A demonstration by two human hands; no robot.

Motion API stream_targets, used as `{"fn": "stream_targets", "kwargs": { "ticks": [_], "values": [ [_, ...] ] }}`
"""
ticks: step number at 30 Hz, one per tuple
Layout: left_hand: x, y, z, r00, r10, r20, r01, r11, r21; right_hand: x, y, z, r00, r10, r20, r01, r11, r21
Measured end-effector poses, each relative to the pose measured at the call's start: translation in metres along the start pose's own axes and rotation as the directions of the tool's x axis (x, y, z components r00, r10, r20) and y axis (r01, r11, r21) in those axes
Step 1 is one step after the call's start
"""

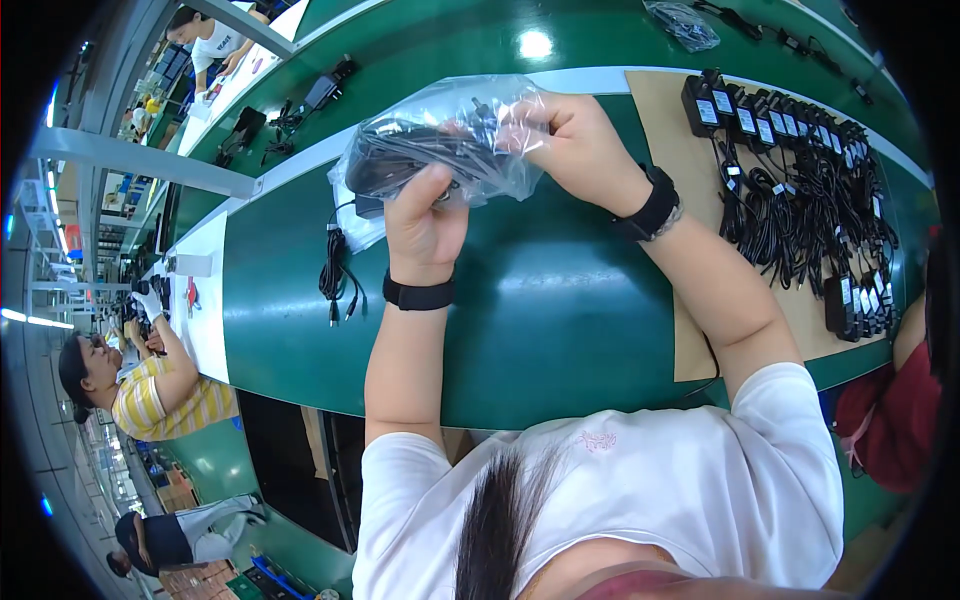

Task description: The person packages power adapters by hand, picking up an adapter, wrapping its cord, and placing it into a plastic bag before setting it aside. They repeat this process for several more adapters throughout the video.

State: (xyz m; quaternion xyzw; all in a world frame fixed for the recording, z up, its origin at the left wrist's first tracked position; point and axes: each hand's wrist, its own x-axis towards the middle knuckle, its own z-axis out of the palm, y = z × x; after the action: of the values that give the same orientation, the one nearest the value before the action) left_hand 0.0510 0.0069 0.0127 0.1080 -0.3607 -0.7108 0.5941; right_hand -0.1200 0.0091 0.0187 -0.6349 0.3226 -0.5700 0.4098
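Green table point(560, 330), bagged adapter point(440, 145) between hands.

A clear plastic bag point(440, 140) with a black adapter and cable inside is held above the green bench point(540, 330) by both hands. A second clear bag point(683, 22) lies far on the bench. At the right, black adapters point(790, 130) in a row carry small white rectangular labels.

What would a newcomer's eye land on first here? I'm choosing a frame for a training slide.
First, the clear plastic bag with a black adapter and cord inside, held up at top centre by the left hand and right hand over the green table. Next, rows of black adapters on brown cardboard at right.
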Motion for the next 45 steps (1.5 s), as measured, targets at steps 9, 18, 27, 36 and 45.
{"fn": "stream_targets", "kwargs": {
  "ticks": [9, 18, 27, 36, 45],
  "values": [
    [-0.001, -0.016, 0.008, 0.982, -0.124, -0.144, 0.142, 0.983, 0.12, -0.006, -0.006, -0.002, 0.923, -0.172, 0.343, 0.384, 0.459, -0.801],
    [0.005, -0.005, 0.005, 0.94, -0.06, -0.336, 0.061, 0.998, -0.006, -0.002, -0.002, 0.004, 0.947, -0.317, 0.053, 0.263, 0.67, -0.694],
    [0.008, -0.011, -0.009, 0.957, 0.002, -0.29, 0.017, 0.998, 0.063, 0.003, 0.009, 0.005, 0.979, 0.174, -0.107, -0.172, 0.985, 0.027],
    [0.008, -0.016, 0.005, 0.981, -0.088, -0.174, 0.082, 0.996, -0.041, 0.013, -0.009, -0.023, 0.983, 0.044, -0.176, -0.025, 0.994, 0.107],
    [-0.001, -0.022, 0.003, 0.981, 0.105, -0.161, -0.07, 0.975, 0.21, -0.004, 0.004, 0.019, 0.857, 0.408, 0.313, -0.51, 0.593, 0.624]
  ]
}}
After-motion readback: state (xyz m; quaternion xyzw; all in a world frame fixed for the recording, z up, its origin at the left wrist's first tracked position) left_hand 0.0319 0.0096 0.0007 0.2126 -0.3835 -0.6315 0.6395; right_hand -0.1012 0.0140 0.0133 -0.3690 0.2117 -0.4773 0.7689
